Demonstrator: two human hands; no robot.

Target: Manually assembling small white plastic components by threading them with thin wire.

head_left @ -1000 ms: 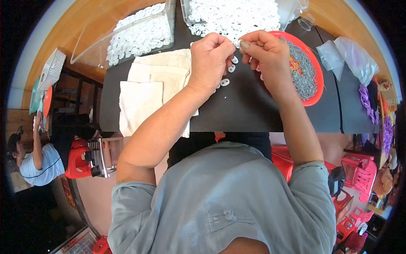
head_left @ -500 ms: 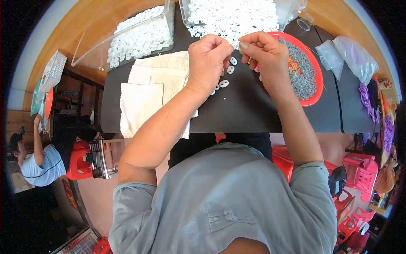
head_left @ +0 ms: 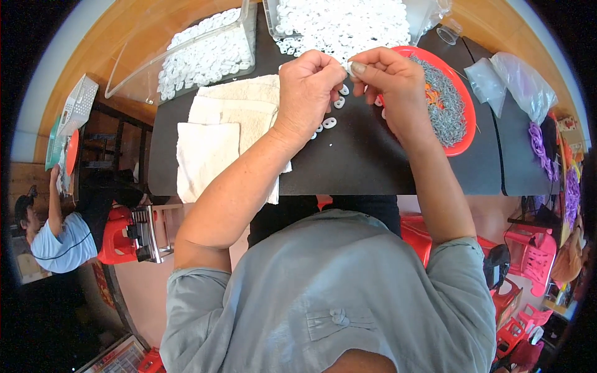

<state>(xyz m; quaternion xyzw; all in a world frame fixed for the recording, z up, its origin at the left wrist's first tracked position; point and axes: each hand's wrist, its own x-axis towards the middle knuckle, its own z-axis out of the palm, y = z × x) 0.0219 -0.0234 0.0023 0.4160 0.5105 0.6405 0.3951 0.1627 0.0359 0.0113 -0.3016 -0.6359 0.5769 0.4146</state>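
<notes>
My left hand (head_left: 309, 84) and my right hand (head_left: 388, 78) meet above the black table (head_left: 367, 161), fingertips pinched together on a small white ring-shaped piece (head_left: 348, 67). Several loose white rings (head_left: 329, 122) lie on the table just below the hands. Under my right hand sits a red round tray (head_left: 467, 118) filled with small grey metal parts (head_left: 444, 105). A heap of white rings (head_left: 342, 25) lies just beyond the hands.
A clear plastic tray (head_left: 205, 56) of white rings stands at the back left. Folded white cloths (head_left: 211, 143) lie on the table's left. Clear plastic bags (head_left: 510, 81) sit at the right. Another person (head_left: 53, 230) sits at far left by red stools (head_left: 118, 236).
Both hands stay pinched together over the table; they have shifted very slightly. The loose rings below them lie as before.
</notes>
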